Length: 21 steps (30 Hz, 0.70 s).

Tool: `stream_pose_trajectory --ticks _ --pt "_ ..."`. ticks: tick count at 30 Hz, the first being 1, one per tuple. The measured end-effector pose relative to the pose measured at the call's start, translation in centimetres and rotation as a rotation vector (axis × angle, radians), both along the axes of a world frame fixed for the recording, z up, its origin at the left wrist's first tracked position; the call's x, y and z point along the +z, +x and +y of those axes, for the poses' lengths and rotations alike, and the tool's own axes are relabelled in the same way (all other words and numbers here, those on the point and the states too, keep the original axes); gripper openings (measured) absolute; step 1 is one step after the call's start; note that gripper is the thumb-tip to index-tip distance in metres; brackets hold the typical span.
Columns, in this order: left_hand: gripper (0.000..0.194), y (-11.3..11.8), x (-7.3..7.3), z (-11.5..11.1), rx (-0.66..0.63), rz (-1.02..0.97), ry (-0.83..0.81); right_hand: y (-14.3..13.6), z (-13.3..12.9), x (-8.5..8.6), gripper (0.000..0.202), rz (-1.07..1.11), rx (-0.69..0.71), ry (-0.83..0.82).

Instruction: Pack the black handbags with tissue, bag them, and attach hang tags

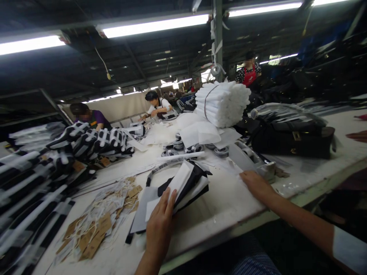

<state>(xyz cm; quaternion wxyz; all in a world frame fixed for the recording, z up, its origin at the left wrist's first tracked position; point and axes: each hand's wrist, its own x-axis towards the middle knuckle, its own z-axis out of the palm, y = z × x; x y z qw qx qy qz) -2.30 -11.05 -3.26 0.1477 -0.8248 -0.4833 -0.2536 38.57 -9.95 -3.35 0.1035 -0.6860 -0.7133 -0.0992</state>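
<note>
While striped black-and-white fabric pieces (34, 183) fill the far left of the worktop (229, 206), a loose heap of brown card tags (94, 229) with string lies just right of them. Next comes the left hand (159, 229), its grip laid flat with fingers together, pressing on the white sheets (177, 183) that sit atop a black bag (195, 179); nothing is pinched. To handle this well, I judge the palm should keep the stack square so the sheets do not slide off the dark fabric. Further right the right hand (256, 185) rests open, fingers spread on the bare surface near a clear plastic tray (252, 158). Behind stand a bound stack of white sheets (223, 101) and a black handbag (289, 137). No brand, label or writing can be read; the tags are too blurred.
</note>
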Motion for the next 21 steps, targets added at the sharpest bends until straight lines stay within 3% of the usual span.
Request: stream_pose_trajectory --ticks 8,13,17,21 --pt "0.098 0.0 -0.2 0.0 -0.005 -0.003 -0.01 -1.0 0.4 3.7 0.027 -0.071 -0.076 -0.022" --pt "0.096 0.0 0.1 0.1 0.007 -0.031 -0.011 -5.1 -3.0 5.4 0.022 -0.043 0.03 -0.101" --pt "0.096 0.0 0.1 0.3 0.008 -0.054 -0.018 -7.2 -5.2 3.8 0.021 0.184 0.184 -0.302" --pt "0.095 0.1 0.2 0.3 0.014 -0.084 -0.008 -8.2 -4.4 -0.2 0.055 0.288 0.216 -0.114"
